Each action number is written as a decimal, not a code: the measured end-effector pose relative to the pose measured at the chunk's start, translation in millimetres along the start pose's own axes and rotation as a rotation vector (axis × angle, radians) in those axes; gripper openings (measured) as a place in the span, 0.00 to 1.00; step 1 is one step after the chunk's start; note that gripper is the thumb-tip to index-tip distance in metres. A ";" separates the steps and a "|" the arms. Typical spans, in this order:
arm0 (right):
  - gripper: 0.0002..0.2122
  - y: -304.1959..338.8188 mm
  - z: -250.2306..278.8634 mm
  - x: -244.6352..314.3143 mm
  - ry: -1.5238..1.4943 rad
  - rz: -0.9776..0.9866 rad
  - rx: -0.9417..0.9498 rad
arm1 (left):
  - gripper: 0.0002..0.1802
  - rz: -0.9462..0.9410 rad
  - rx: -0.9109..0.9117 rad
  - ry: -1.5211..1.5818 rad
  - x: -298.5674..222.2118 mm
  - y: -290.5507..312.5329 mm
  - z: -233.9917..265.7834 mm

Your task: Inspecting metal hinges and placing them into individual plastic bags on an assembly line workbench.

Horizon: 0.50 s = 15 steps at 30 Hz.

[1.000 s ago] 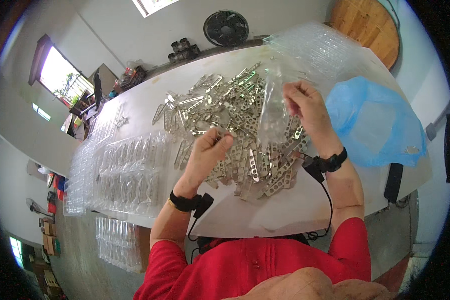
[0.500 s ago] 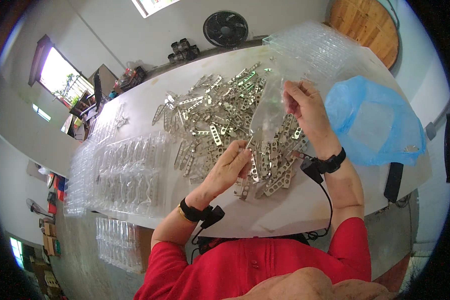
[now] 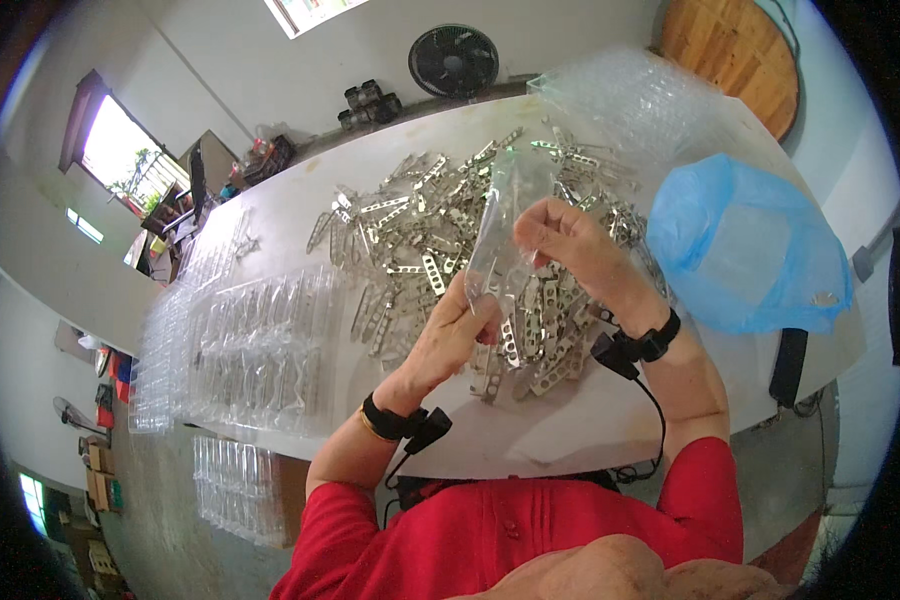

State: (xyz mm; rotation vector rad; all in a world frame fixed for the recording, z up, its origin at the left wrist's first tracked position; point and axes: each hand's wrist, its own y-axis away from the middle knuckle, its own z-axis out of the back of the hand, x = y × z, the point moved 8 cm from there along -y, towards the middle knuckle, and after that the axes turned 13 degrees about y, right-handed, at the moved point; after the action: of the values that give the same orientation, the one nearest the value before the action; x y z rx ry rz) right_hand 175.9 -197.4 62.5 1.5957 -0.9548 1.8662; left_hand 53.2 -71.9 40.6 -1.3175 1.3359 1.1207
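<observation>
A clear plastic bag (image 3: 510, 195) hangs between my two hands over a heap of metal strips with round holes (image 3: 410, 225). My left hand (image 3: 450, 325) is closed on the bag's lower left side. Something thin and shiny sticks up by its fingertips, too small to name. Fingers pinched, my right hand (image 3: 570, 245) is at the bag's right side, higher than the left. Its fingertips touch the film, though the exact grip is partly hidden. More perforated strips lie beneath both hands on the white table (image 3: 440, 430).
Clear moulded trays (image 3: 260, 350) lie at the left, some holding parts. More clear trays (image 3: 630, 100) are stacked at the far right. A blue plastic bag (image 3: 740, 245) sits right of the heap, near a black bar-shaped object (image 3: 787, 365). Cables trail from both wrist bands.
My right hand has moved left and down, closer to my left hand. The clear bag has shifted left with it, now standing more upright. My left hand has barely moved.
</observation>
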 end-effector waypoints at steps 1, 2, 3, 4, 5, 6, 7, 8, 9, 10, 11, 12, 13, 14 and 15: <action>0.10 -0.6 -5.6 0.1 0.060 0.044 0.047 | 0.19 -0.002 0.002 -0.001 -0.4 -0.2 -0.9; 0.11 0.1 -10.6 1.7 0.121 0.087 0.093 | 0.17 -0.005 0.002 0.008 -0.7 0.1 -2.1; 0.11 1.2 -12.1 2.3 0.121 0.091 0.094 | 0.14 -0.008 0.000 0.015 -1.2 1.1 -2.0; 0.11 3.5 -21.3 -1.7 0.152 0.046 0.195 | 0.14 -0.011 0.000 0.014 0.8 1.4 0.0; 0.12 6.4 -30.1 -5.6 0.183 0.000 0.296 | 0.15 -0.013 0.007 0.011 4.8 1.0 3.1; 0.12 8.1 -31.2 -2.9 0.185 0.002 0.295 | 0.15 -0.015 0.016 0.008 5.3 0.6 3.4; 0.12 9.8 -32.9 0.9 0.239 0.009 0.301 | 0.15 -0.017 0.016 0.008 4.8 0.3 3.9; 0.12 10.5 -34.0 3.0 0.293 0.016 0.307 | 0.18 0.014 0.004 0.029 5.8 0.0 4.8; 0.12 10.4 -31.9 0.7 0.295 0.016 0.302 | 0.20 0.046 -0.004 0.051 6.9 -0.9 4.0; 0.13 10.1 -30.8 -4.9 0.288 0.010 0.317 | 0.20 0.045 0.001 0.050 4.9 -0.8 3.0; 0.15 10.6 -29.9 -8.0 0.281 0.003 0.331 | 0.25 0.061 0.019 0.053 3.8 0.2 1.6; 0.15 10.9 -31.1 -4.4 0.280 0.004 0.333 | 0.29 0.077 0.030 0.055 3.5 2.2 2.7; 0.17 12.1 -32.5 -0.5 0.319 -0.021 0.337 | 0.29 0.077 0.028 0.054 4.0 3.2 5.5; 0.19 12.8 -33.7 0.4 0.358 -0.047 0.341 | 0.32 0.051 0.052 0.081 3.4 3.8 6.7; 0.19 12.8 -34.6 -1.7 0.358 -0.047 0.339 | 0.35 0.025 0.078 0.108 1.8 4.0 5.8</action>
State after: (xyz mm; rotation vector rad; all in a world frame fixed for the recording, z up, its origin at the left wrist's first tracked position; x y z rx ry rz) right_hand 144.8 -178.5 56.1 1.3728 -0.4609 2.2694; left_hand 49.2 -66.4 38.0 -1.3233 1.4644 1.0162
